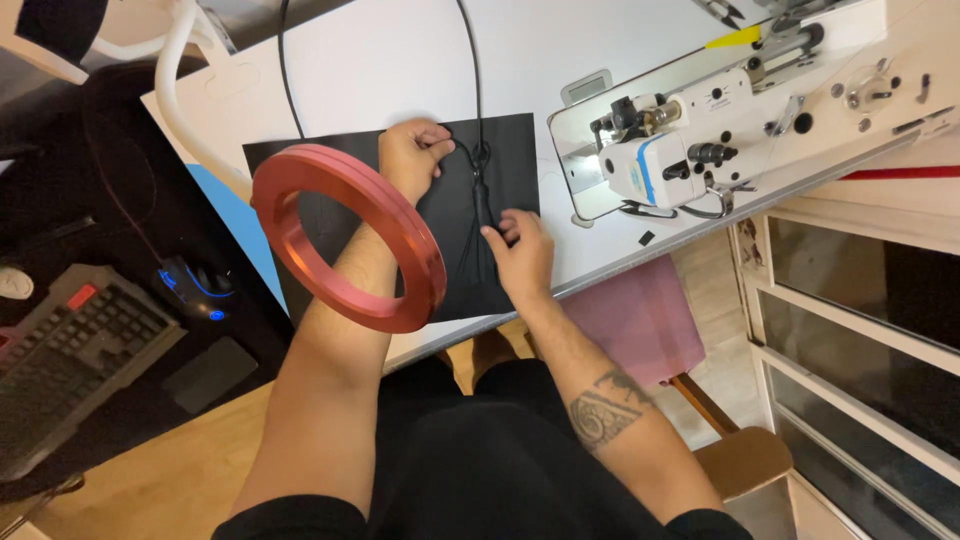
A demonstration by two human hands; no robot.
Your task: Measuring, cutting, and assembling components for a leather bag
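1. Head view: a black tassel (pixel 484 235) on a black cord (pixel 474 80) lies on a black sheet (pixel 455 215) in the middle of the white counter (pixel 400 60); the knot sits near the sheet's far edge, the fringe runs toward the near edge.
2. The left hand (pixel 412 152) pinches the cord just left of the knot, fingers curled shut on it, seemingly to keep it taut and in place.
3. The right hand (pixel 522 255) rests on the sheet, fingertips pressed against the tassel's body, fingers narrow, steadying it.
4. Both forearms reach from the near side; the left one passes through a large red ring (pixel 345 235) that hangs around it like a bangle, which leaves both hands free.
5. To the right stands a white sewing machine (pixel 680 150). At the far left lie a keyboard (pixel 70 350) and a blue-lit mouse (pixel 195 290) on a dark surface.
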